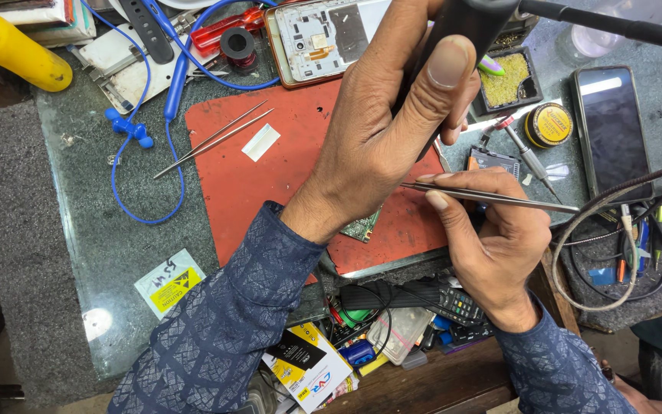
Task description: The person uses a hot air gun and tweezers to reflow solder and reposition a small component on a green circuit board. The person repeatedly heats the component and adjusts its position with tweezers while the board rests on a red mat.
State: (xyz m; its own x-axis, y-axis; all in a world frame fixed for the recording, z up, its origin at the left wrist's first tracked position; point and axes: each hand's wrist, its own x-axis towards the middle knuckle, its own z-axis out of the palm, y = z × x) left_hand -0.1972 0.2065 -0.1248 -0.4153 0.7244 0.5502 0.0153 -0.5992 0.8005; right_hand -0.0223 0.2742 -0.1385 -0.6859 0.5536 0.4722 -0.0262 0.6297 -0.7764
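Hands [423, 176] with black tool [465, 23] and tweezers [492, 198] over red mat [270, 161]

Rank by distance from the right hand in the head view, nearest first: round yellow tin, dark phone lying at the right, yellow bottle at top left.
From the right hand, which pinches tweezers:
1. Round yellow tin, just above the hand, slightly right.
2. Dark phone, farther right, near the table's right edge.
3. Yellow bottle, far top-left corner, across the red mat.
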